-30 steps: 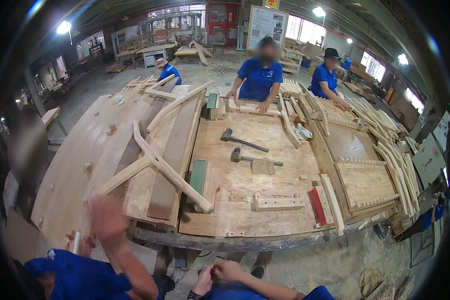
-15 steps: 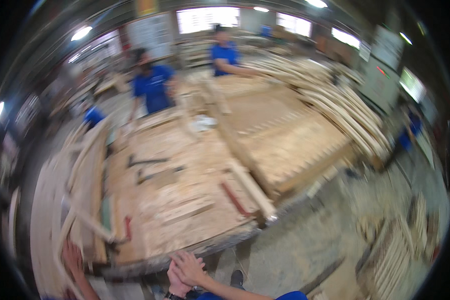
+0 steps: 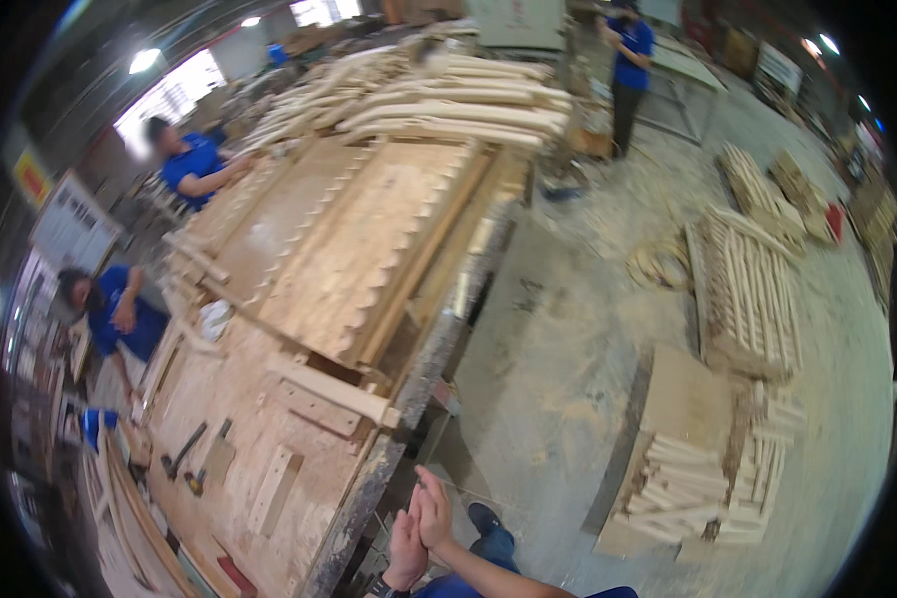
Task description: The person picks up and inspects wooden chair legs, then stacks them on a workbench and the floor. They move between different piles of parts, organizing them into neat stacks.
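Note:
My left hand (image 3: 405, 551), with a dark band at its wrist, is pressed against my right hand (image 3: 435, 512) just off the front edge of the wooden workbench (image 3: 304, 498). The fingers of both are stretched out, and I see nothing held in them. A pale wooden block (image 3: 275, 490) with holes lies on the bench nearby. Beyond it are a hammer (image 3: 181, 452) and another dark-handled tool (image 3: 209, 463). A wooden rail (image 3: 339, 391) lies across the bench, next to a toothed wooden jig (image 3: 394, 249).
Curved wooden pieces (image 3: 458, 110) are heaped at the bench's far end. Two people in blue stand along its far left side; another person (image 3: 631, 60) stands at the back. Stacked wooden strips (image 3: 747, 294), loose sticks (image 3: 678, 488) and a coiled hose (image 3: 660, 261) lie on the floor at right.
The view has swung right, bringing more of the floor and its wood stacks in. My hands remain together, their fingers now pointing more upward. Another hand at the lower left has left the view.

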{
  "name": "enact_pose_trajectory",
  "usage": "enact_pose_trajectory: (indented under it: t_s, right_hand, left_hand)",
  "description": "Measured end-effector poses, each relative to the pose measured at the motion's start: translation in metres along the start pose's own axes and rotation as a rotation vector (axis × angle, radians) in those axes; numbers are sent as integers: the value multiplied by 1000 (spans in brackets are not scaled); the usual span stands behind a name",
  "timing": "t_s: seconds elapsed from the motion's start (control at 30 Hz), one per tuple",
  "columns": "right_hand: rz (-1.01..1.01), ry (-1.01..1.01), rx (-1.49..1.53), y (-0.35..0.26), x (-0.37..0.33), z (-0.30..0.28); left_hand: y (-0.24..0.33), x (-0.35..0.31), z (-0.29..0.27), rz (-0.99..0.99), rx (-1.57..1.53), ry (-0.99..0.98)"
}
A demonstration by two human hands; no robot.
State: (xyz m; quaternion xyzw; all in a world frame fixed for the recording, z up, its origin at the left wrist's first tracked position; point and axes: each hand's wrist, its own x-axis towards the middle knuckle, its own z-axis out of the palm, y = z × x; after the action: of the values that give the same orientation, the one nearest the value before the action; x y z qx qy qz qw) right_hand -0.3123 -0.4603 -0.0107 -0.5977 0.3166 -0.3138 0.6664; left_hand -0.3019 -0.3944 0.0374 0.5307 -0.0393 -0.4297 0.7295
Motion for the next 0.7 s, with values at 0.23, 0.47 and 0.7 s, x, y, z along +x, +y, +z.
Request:
enact_pose_trajectory:
  t_s: [0.23,0.47,0.7]
  right_hand:
    - [993,-610,886,-10,-16,64]
    - [1069,-939,937,-83,-81,73]
    - [645,-753,448,-194,-138,52]
  left_hand:
    - [46,-13,-49,744,997,79]
    - [85,-104,-101,736,1583,398]
    - [132,-190,-55,964,1719,135]
